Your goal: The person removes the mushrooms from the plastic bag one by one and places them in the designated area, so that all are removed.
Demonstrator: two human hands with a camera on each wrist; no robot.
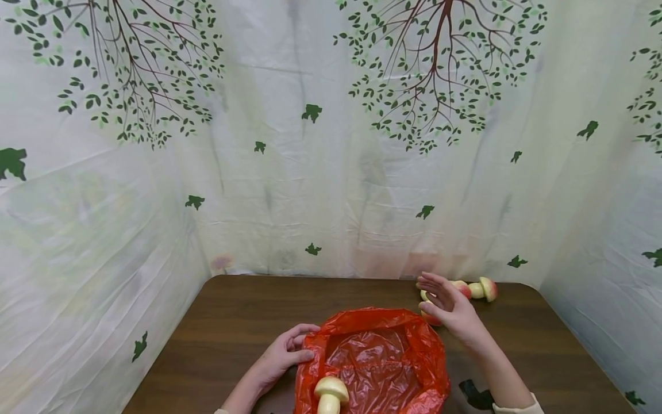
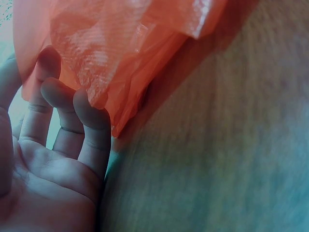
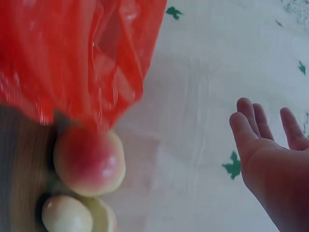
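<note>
A red plastic bag [image 1: 380, 368] lies with its mouth spread wide on the table. My left hand [image 1: 287, 352] grips its left rim, thumb on top; in the left wrist view curled fingers [image 2: 89, 116] meet the thin red film [image 2: 111, 53]. A pale yellow toy mushroom [image 1: 331, 390] sits at the bag's near left, cap up. Past the bag's far right corner, my right hand [image 1: 449, 302] is raised with fingers extended, holding nothing. It partly hides several toy mushrooms [image 1: 486, 289] with red-and-cream caps. The right wrist view shows one cap [image 3: 91, 166] beneath the bag's edge.
The brown wooden table [image 1: 233, 310] ends at a pale curtain [image 1: 320, 201] printed with branches and leaves, which also hangs along both sides. A black object [image 1: 476, 395] lies beside the right forearm.
</note>
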